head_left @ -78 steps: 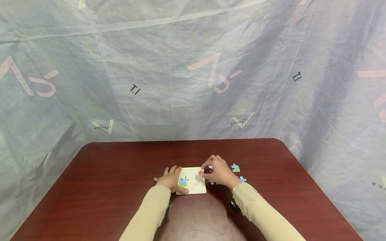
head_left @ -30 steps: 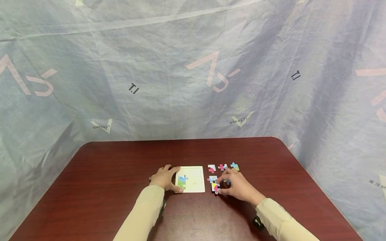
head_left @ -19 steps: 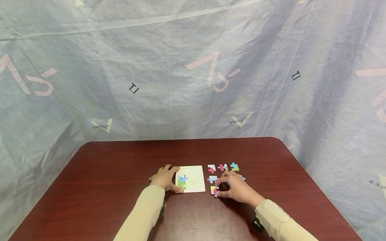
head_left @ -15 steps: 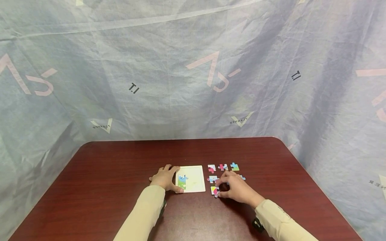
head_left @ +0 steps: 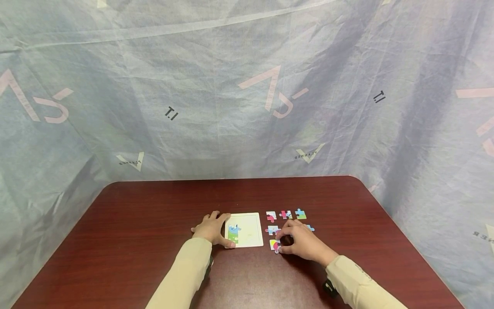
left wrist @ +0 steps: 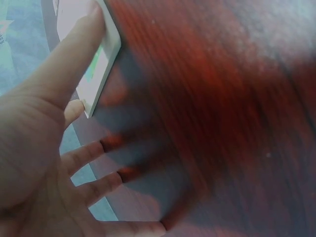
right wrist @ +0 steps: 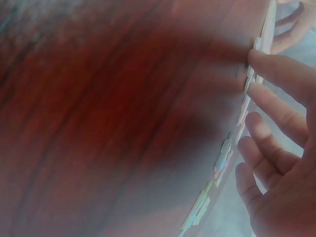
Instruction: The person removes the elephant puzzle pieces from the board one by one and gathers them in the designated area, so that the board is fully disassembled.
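In the head view my left hand [head_left: 210, 228] rests at the left side of a square pale puzzle board [head_left: 251, 227]. Its thumb lies on the board's near corner, the index finger touches the far edge, and the other fingers spread over the table. Blue and green puzzle pieces [head_left: 233, 234] fill the board's left part. To the right of the board, my right hand [head_left: 305, 241] pinches a yellow and pink puzzle piece [head_left: 274, 245] between thumb and index finger, with the piece low at the tabletop. Its other fingers, partly bent in the right wrist view, hold nothing.
Several loose puzzle pieces lie right of the board: a pink one [head_left: 271, 216], a red one [head_left: 286, 214], a blue-green one [head_left: 300, 214] and a light blue one [head_left: 272, 230]. Another [head_left: 310, 228] is partly behind my right hand. A grey cloth [head_left: 231, 128] hangs behind the reddish-brown table [head_left: 154, 197].
My right hand has carried the yellow and pink piece from above the board rightward and down to the tabletop. The left hand shifted slightly left. Over the last half second both stay still.
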Demonstrator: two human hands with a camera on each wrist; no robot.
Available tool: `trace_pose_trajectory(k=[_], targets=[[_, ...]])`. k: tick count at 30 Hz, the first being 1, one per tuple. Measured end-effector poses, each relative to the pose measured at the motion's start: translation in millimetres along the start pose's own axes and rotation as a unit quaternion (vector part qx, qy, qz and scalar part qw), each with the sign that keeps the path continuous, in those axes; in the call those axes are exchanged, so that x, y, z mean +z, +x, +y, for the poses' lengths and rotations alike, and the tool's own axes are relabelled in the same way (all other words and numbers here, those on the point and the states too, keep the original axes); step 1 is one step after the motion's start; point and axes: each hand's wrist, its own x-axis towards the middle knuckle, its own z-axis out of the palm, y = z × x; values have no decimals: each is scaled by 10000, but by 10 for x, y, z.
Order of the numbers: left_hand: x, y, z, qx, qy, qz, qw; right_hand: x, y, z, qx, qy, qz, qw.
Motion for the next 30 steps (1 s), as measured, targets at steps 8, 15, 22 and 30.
trace_pose_trajectory(k=[8,15,22,30], targets=[[-13,-18,12,-49,-44,-16,10000,-40,4,-5,-44,23,-41,10000],[-49,-38,61,-162,-73,-80,9998,-120,59,-13,168,376,163,9990],[-29,-27,63,-194,-115,-91,9997,-125,177,-81,82,848,436,9954],[-48,-50,99,-216,-114,-98,9997,-49,322,-218,365,1179,498,9911]])
